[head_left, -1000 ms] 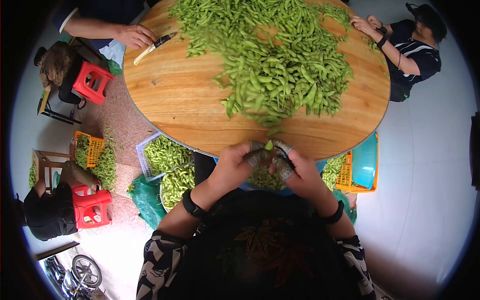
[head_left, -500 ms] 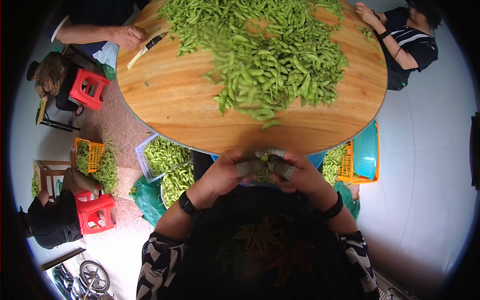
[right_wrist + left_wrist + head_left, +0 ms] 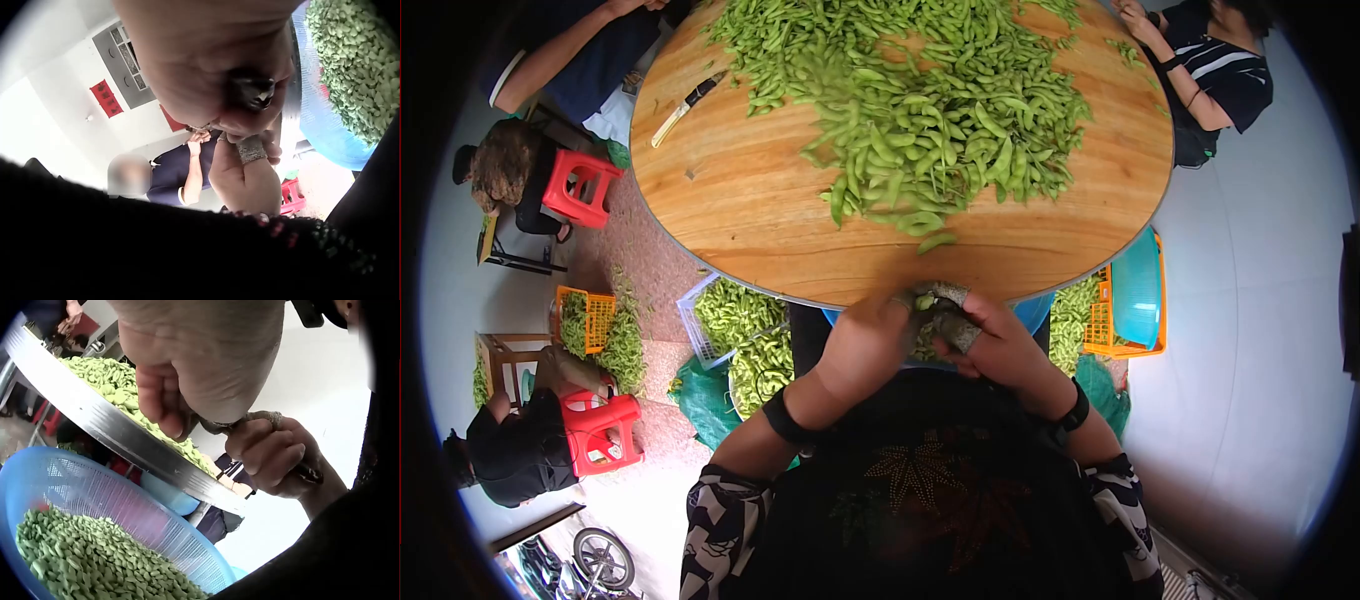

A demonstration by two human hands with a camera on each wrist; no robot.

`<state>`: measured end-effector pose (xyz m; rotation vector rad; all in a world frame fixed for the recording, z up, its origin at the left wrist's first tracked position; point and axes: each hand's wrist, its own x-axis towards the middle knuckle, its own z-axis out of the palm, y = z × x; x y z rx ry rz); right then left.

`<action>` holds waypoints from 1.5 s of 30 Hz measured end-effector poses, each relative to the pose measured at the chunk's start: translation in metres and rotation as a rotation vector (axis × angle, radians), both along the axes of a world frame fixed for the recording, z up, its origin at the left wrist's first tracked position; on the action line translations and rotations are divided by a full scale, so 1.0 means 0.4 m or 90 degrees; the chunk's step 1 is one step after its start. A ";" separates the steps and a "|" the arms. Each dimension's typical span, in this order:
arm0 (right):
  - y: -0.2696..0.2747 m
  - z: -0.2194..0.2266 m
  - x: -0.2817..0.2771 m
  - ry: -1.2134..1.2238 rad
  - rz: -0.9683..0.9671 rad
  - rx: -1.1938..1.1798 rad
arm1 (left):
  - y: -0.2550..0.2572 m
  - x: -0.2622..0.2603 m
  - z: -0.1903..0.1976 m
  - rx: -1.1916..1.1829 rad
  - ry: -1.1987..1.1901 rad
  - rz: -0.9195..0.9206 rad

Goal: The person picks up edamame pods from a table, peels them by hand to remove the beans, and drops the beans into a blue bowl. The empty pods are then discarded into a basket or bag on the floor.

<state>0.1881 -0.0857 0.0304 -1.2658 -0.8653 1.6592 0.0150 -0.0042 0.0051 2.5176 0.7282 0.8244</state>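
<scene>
Just off the near edge of the round wooden table, my two hands meet above a blue strainer basin of shelled green beans. Between the fingertips shows a green soybean pod, which my left hand pinches, blurred in the head view. My right hand has its thumb and forefinger at the pod, both in grey finger covers. Its other fingers curl round a small dark glossy tool, mostly hidden in the palm. A big heap of pods covers the table's far half.
A black and cream knife lies at the table's left. Crates of pods stand below on the left, an orange crate with a teal basket on the right. Other people sit around, some by red stools.
The pod between my fingertips has shifted, and my left hand has turned over it. Across the table, the person at the left has drawn a hand back from beside the knife.
</scene>
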 end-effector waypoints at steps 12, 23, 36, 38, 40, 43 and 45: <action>0.001 -0.123 0.019 -0.324 -0.100 0.339 | -0.016 -0.024 0.006 -0.420 -0.018 -0.139; 0.020 -0.028 0.014 -0.750 -0.089 0.442 | 0.025 -0.227 0.020 -0.182 0.059 0.314; 0.062 -0.026 0.033 -0.634 -0.025 0.338 | 0.049 -0.051 0.034 -0.247 -0.160 -0.008; 0.046 -0.018 0.038 -0.663 0.000 0.431 | 0.056 -0.036 0.028 -0.540 -0.109 -0.079; 0.035 -0.006 0.039 -0.623 -0.049 0.425 | 0.051 -0.017 0.039 -0.871 -0.109 -0.145; 0.014 -0.026 0.037 -0.516 -0.085 0.390 | 0.047 -0.010 0.045 -0.872 -0.161 -0.094; 0.012 -0.031 0.034 -0.454 -0.070 0.361 | 0.036 -0.009 0.024 -0.843 -0.198 -0.083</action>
